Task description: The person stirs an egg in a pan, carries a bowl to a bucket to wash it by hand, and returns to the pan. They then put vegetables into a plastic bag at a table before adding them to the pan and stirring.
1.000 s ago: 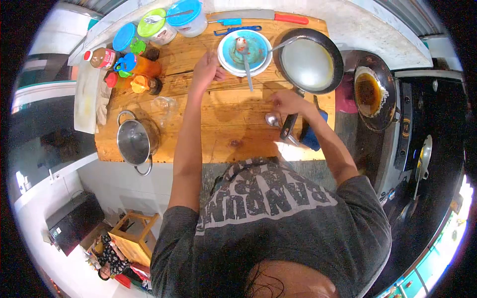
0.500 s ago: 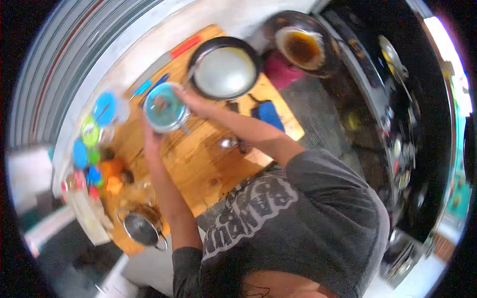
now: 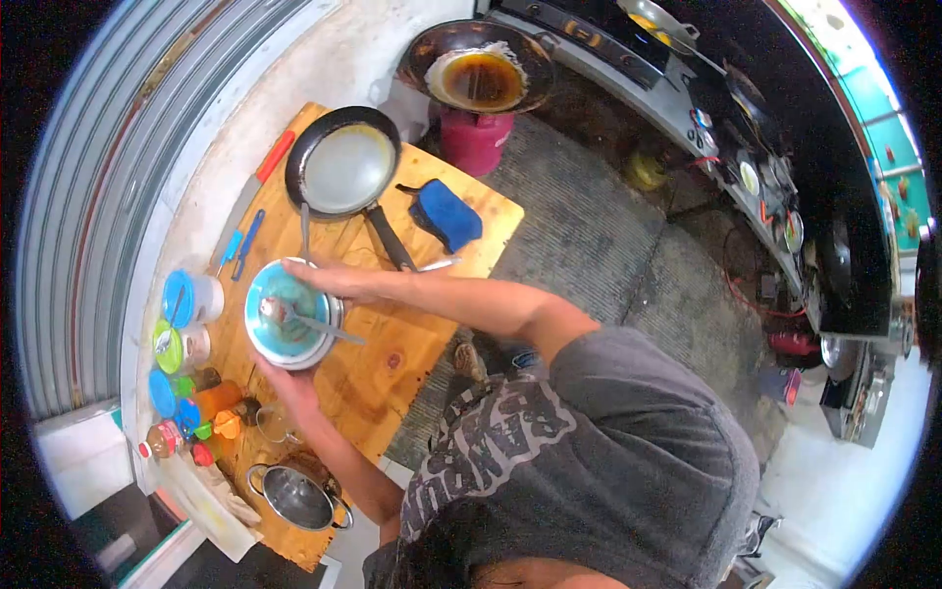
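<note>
Over the wooden table (image 3: 392, 353) I have a bowl (image 3: 270, 294), blue inside with a pale rim. It looks stacked with other dishes beneath, though the lower ones are mostly hidden. A metal utensil (image 3: 329, 331) leans out over its side, and some pale food or liquid is inside. My right hand (image 3: 329, 280) is closed on the far side of the rim, fingers partly hidden. From the near side, my left hand (image 3: 287, 385) grips the bowl low down. Close beyond it lies a frying pan (image 3: 348, 169) with a metal utensil propped on its edge.
A blue cloth (image 3: 446, 216) lies by the pan handle. Along the wall are a red-handled knife (image 3: 265, 169), lidded tubs (image 3: 196, 297) and bottles (image 3: 216, 398). A metal pot (image 3: 297, 498) stands at the near corner. Past the table, a wok (image 3: 476, 74) holds brown oil.
My view has swung, so the table and pan appear further left and the picture is sharper. Both hands still hold the bowl, now lower in view.
</note>
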The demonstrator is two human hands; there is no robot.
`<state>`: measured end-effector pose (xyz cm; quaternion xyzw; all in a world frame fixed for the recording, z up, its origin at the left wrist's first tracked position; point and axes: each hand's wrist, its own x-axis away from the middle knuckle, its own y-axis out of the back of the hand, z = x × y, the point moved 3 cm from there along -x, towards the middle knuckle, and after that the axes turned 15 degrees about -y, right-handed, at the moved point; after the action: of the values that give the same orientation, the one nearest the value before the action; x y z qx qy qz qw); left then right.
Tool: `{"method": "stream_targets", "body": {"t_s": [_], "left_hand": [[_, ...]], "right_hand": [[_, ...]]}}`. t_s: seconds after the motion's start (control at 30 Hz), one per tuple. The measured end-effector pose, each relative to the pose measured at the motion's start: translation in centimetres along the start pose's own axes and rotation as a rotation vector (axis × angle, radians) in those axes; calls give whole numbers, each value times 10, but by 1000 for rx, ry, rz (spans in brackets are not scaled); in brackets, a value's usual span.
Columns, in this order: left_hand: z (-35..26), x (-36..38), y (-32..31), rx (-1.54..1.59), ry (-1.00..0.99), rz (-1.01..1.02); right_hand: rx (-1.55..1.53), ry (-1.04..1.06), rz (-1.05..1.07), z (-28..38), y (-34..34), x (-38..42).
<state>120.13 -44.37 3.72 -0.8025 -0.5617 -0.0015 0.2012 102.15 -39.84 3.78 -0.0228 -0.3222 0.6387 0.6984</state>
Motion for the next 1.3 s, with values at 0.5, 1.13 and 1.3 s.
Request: {"method": "stream_targets", "body": {"t_s": [0.5,1.13,1.3], "left_hand": [[67,215,-191,-122,217,492],[284,585,-582,-540,771,1575],[395,755,-663,-626,923,1841]], "right_hand": [[-260,129,-660,-97,99,349],[-1073,415,-1600,-239,212,842],[-1342,558,-1731,-351,256,978]]}}
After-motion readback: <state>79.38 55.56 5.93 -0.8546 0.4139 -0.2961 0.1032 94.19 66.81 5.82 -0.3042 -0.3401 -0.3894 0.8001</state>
